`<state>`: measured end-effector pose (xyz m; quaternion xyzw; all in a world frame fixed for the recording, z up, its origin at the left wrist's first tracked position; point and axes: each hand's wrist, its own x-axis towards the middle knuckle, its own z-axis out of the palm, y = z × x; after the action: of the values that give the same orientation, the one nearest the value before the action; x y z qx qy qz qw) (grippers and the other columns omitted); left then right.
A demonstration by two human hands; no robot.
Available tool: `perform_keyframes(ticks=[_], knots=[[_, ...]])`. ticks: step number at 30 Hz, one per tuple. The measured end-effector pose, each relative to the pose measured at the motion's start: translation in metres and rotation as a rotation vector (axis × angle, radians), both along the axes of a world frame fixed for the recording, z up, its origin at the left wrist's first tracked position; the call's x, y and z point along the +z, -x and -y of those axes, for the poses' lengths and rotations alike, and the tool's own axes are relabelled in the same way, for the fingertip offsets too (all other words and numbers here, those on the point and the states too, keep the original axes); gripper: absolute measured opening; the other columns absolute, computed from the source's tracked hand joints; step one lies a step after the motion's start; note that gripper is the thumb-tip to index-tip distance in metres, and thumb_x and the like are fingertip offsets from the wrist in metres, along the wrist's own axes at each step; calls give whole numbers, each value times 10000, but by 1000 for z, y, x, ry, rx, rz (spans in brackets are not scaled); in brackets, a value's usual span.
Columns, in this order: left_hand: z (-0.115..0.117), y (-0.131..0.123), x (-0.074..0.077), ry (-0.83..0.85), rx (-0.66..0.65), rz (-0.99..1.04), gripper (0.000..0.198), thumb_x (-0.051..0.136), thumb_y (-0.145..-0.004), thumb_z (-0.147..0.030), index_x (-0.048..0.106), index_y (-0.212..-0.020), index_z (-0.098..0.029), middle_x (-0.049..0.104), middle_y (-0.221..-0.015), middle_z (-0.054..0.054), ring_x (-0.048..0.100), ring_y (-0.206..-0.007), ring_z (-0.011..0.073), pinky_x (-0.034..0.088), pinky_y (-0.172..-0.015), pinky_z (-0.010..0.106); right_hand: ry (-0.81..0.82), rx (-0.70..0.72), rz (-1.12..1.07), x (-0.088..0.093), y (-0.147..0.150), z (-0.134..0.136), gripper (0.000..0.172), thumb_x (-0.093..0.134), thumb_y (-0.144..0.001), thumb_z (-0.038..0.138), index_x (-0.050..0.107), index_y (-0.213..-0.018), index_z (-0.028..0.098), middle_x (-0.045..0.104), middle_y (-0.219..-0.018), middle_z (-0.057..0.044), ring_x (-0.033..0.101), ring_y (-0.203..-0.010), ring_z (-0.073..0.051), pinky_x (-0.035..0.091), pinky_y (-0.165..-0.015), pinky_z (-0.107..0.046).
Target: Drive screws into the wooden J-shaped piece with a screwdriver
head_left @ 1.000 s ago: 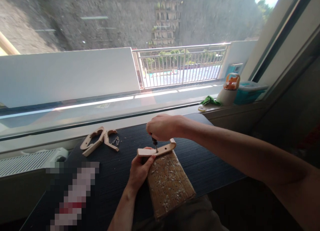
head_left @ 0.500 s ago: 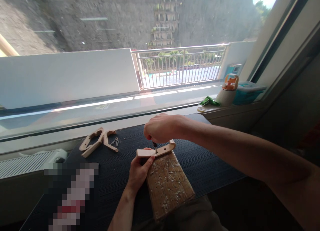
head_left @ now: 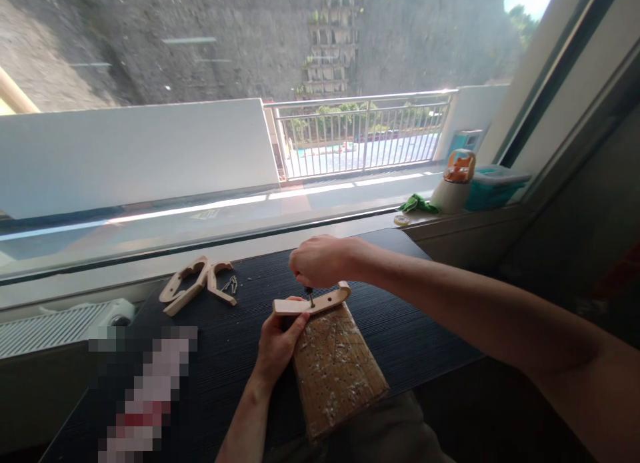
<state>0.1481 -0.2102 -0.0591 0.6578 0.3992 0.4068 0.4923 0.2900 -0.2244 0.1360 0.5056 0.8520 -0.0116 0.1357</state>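
Observation:
A pale wooden hook piece (head_left: 331,300) with a curled right end lies across the far end of a worn wooden block (head_left: 340,369) dotted with small holes. My left hand (head_left: 281,336) grips the piece near its left end, thumb on the near side. Above it, my right hand (head_left: 317,261) is closed round a screwdriver (head_left: 310,297); its handle is mostly hidden and the shaft points down to a hole in the piece. Another dark hole shows to the right of the tip.
More wooden hook pieces (head_left: 186,286) and several screws (head_left: 231,284) lie at the back left of the dark table (head_left: 240,356). On the windowsill (head_left: 370,224) are a green cloth (head_left: 417,203), a tape roll (head_left: 401,220), a white container (head_left: 450,193) and a teal box (head_left: 493,188).
My right hand has turned slightly and dropped a little, and more of the screwdriver's shaft shows. My left hand and the wooden piece have stayed in place.

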Motion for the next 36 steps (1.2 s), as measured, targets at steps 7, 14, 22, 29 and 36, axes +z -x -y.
perform_keyframes(ticks=[7,14,22,29,36], knots=[[1,0,1,9,6,9,310,667,-685,-353,640,-935,-171,685,-990,54,628,-927,201,476,-865,302,46,-4,10,13,6,7,299,551,-721,144,679,-991,140,678,-929,-92,584,-798,-191,405,-619,-279],[1,-1,2,19,8,22,311,674,-676,-353,643,-923,-167,683,-967,55,628,-926,204,477,-860,304,29,80,-25,3,1,2,265,515,-748,135,688,-948,120,682,-880,-91,587,-774,-186,386,-605,-278],[0,0,-1,11,4,-9,316,660,-694,-357,638,-948,-170,680,-990,61,627,-928,205,468,-875,317,10,13,-40,-1,-1,1,296,434,-821,211,688,-893,75,686,-858,-133,603,-745,-183,393,-598,-269],[0,0,1,-13,15,-24,307,660,-693,-357,644,-940,-175,682,-989,59,630,-927,208,473,-870,318,5,2,-11,5,2,6,253,522,-753,204,687,-934,141,688,-906,-99,609,-806,-208,408,-605,-276],[1,1,2,6,19,-5,321,663,-686,-357,642,-944,-168,680,-991,64,632,-922,204,484,-858,310,40,33,-21,-2,2,2,253,556,-708,162,691,-921,163,691,-897,-79,605,-791,-202,399,-584,-267]])
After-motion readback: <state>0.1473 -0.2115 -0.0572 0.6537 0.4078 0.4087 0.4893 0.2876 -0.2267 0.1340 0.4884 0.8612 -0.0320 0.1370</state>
